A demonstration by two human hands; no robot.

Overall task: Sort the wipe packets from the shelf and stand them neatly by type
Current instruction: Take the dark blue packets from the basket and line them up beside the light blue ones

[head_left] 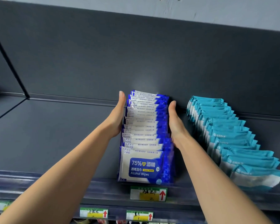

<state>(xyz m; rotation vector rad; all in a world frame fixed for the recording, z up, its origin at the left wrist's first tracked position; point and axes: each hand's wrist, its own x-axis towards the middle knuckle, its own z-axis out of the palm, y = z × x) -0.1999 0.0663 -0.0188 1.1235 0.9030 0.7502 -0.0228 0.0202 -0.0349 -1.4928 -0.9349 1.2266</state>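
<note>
From the head view, your left hand [118,117] and right hand [176,125] lie flat with fingers straight, pressing either side of the blue alcohol wipes row [144,135] standing on the shelf [55,135], near the teal packets [229,135]. If you squeeze unevenly, the middle packets could buckle upward, or the front one could tip off the edge.

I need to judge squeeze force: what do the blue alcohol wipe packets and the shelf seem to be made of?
Blue packets: soft plastic film with a glossy finish, judging by the sheen and the thin, crinkled sealed edges.
Shelf: probably painted metal in matte dark grey, with a folded lip along the back; coated board cannot be ruled out.
</note>
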